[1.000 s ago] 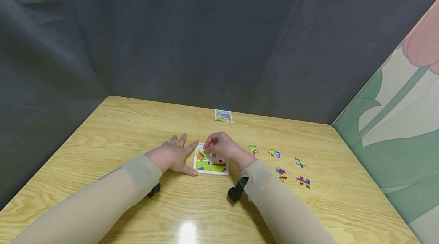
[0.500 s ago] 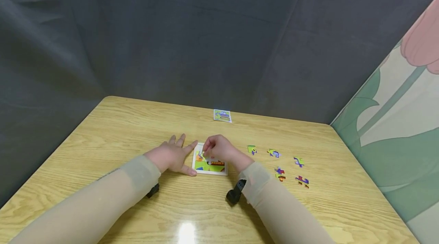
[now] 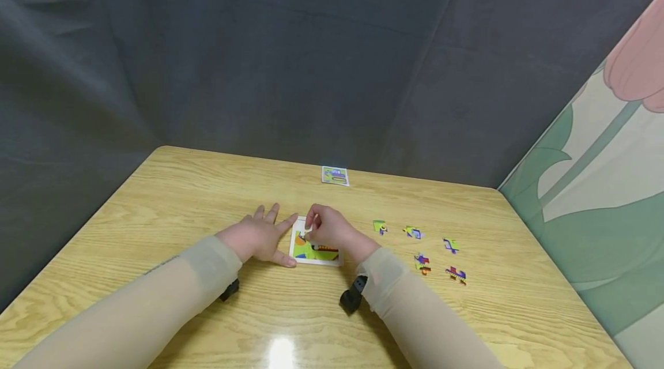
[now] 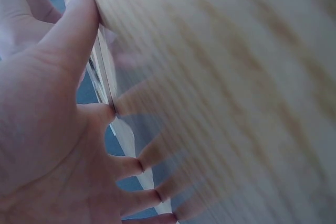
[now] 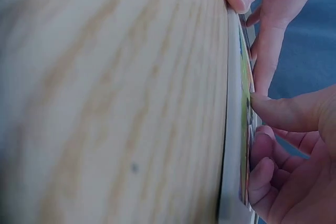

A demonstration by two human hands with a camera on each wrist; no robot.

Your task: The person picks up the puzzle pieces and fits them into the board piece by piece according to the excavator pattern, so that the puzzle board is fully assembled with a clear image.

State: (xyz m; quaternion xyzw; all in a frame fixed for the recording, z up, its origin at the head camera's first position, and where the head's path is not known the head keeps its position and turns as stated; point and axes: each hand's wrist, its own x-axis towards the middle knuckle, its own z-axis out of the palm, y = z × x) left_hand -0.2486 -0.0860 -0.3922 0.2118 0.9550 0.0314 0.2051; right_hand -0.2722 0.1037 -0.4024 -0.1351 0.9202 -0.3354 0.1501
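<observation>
A white-framed puzzle tray [image 3: 317,262] lies on the table, its lower part filled with green, orange and red picture pieces. My left hand [image 3: 256,237] is spread beside its left edge, thumb at the lower left corner and index finger at the upper left; in the left wrist view the left hand [image 4: 50,114] rests its fingertips on the table. My right hand [image 3: 332,228] is over the tray, thumb and index finger pinching a small puzzle piece at the upper left, mostly hidden by the fingers. Across the right wrist view, the right hand [image 5: 294,150] has its thumb touching the picture surface.
Several loose puzzle pieces lie to the right, among them a green one [image 3: 380,227], a yellow and purple one [image 3: 413,232] and a red and purple one [image 3: 456,274]. A small picture card [image 3: 335,176] lies near the back edge of the wooden table [image 3: 280,305].
My right fingers have shifted slightly over the upper left of the tray, covering more of the piece there. My left hand has stayed spread beside the tray.
</observation>
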